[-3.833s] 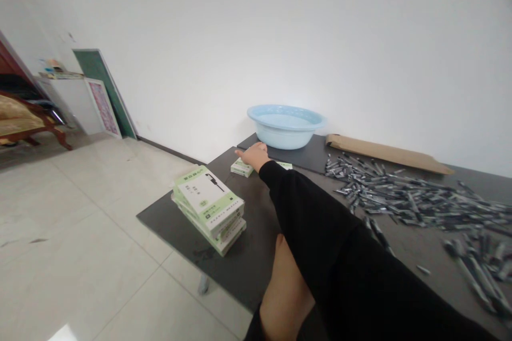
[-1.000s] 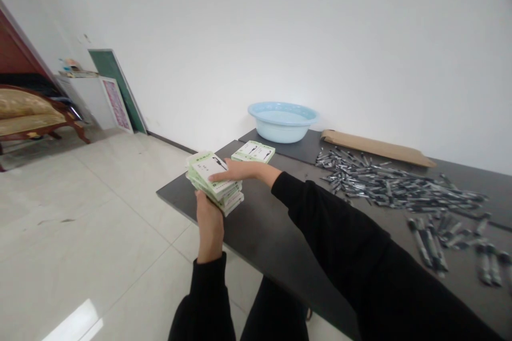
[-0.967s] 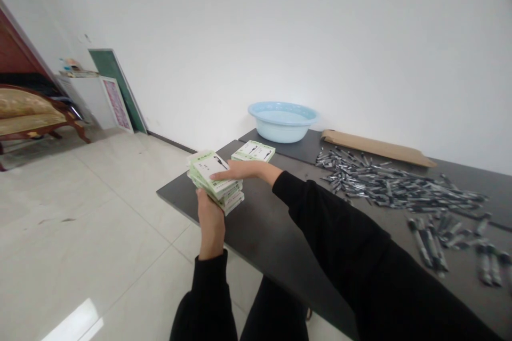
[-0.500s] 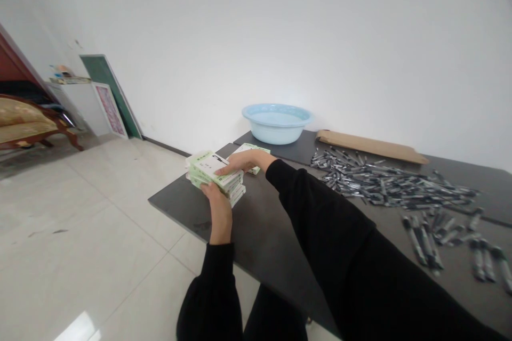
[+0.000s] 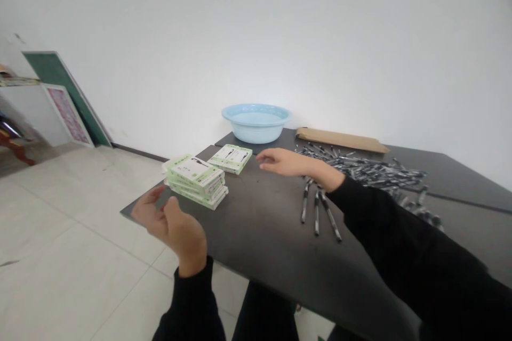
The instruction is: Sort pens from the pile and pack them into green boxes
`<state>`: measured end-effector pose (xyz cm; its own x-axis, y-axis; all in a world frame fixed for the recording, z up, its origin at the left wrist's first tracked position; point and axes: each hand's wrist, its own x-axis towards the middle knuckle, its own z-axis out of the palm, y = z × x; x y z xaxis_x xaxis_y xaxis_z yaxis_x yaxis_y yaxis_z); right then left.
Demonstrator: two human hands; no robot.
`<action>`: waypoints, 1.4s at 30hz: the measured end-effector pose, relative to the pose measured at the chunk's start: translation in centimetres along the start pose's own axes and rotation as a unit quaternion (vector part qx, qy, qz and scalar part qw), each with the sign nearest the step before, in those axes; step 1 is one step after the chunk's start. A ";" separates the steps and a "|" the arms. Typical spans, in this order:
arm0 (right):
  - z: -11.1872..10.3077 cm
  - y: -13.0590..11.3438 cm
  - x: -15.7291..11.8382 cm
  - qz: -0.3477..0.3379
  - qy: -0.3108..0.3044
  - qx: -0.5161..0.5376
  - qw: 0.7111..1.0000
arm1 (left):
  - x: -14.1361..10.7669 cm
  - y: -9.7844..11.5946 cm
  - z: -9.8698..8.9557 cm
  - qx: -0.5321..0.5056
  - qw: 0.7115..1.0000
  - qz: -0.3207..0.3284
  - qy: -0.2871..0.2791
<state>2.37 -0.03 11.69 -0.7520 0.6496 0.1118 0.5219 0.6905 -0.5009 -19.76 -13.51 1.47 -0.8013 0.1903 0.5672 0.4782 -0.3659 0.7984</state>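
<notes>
A stack of green and white boxes [image 5: 196, 177] sits near the left end of the dark table [image 5: 264, 234]. Just in front of it is my left hand [image 5: 176, 226], fingers apart and holding nothing. Behind the stack, a smaller pile of the same boxes [image 5: 231, 157] lies flat. My right hand [image 5: 286, 162] hovers to the right of that pile, its fingers loosely bent with nothing in them. Under and beyond my right forearm lie a few separate pens [image 5: 317, 213] and a large heap of pens [image 5: 368, 169], partly hidden by the sleeve.
A light blue basin [image 5: 256, 125] stands at the back of the table against the wall. Beside it lies a long flat piece of brown cardboard [image 5: 342, 139]. A green board [image 5: 66, 85] and a framed picture [image 5: 70, 114] lean on the wall at the left.
Both hands have let go of the box stack, which now rests on the table. My right hand has moved right, my left hand back toward me. The view has turned right.
</notes>
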 end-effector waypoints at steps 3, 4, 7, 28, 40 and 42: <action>-1.5 3.3 -6.8 0.061 0.040 -0.009 0.997 | -1.3 4.5 1.2 -0.017 0.998 0.056 -0.006; -1.8 4.5 -9.0 0.087 0.056 -0.022 0.994 | -2.2 5.6 2.0 -0.016 0.996 0.076 -0.054; -1.5 7.6 -14.8 0.176 0.109 -0.076 0.975 | -5.7 7.3 5.1 0.008 0.959 0.123 -0.255; 2.0 11.6 -24.2 0.264 0.192 -0.052 0.944 | -21.3 5.4 15.4 0.336 0.609 0.235 -0.679; 3.6 11.0 -23.6 0.274 0.151 -0.066 0.948 | -10.1 -1.8 15.2 0.407 0.602 0.241 -0.644; 3.8 11.2 -23.6 0.282 0.146 -0.063 0.946 | -9.7 -2.5 15.4 0.402 0.599 0.253 -0.645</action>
<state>24.49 -8.81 0.20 -0.2057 0.9736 0.0989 0.8652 0.2281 -0.4465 -7.66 -0.42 -2.88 0.2158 0.9752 0.0483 0.9763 -0.2162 0.0032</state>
